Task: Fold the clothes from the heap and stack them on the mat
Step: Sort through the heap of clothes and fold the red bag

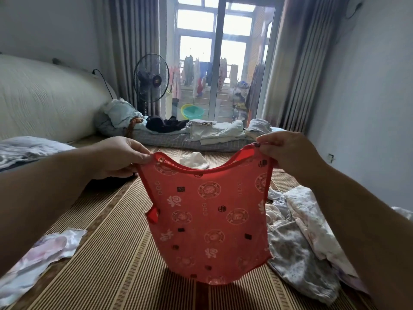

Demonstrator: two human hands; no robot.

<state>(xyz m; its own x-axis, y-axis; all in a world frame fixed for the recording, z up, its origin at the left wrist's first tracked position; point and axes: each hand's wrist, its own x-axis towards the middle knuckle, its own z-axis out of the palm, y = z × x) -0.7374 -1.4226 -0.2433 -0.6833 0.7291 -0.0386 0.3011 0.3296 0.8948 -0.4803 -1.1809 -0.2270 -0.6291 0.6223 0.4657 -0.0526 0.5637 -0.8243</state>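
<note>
1. Between the two raised hands, in the head view, a red patterned top (207, 220) hangs spread out with its broad face towards the camera, above the woven mat (116, 265).
2. The left hand (118, 157) pinches the top's left shoulder strap between thumb and curled fingers. The right hand (288, 153) pinches the right strap in the same way and sits slightly higher.
3. The top lies straight below the fingers. Its long axis runs vertically from straps to hem, and its width runs from hand to hand. The hem hangs low over the mat, but I cannot tell whether it touches.
4. Bare mat shows directly beneath the hem and on the person's side of it. The heap (308, 238) of pale, crumpled clothes lies to the right, under the right forearm. A flat pale pink piece (38, 253) lies on the mat at the left, well apart from the heap.
5. My judgement is that this is the spreading step, with folding not yet begun. Neither hand is nearer, so laying the top flat probably calls for both hands to lower together, so the hem meets the mat first.
</note>
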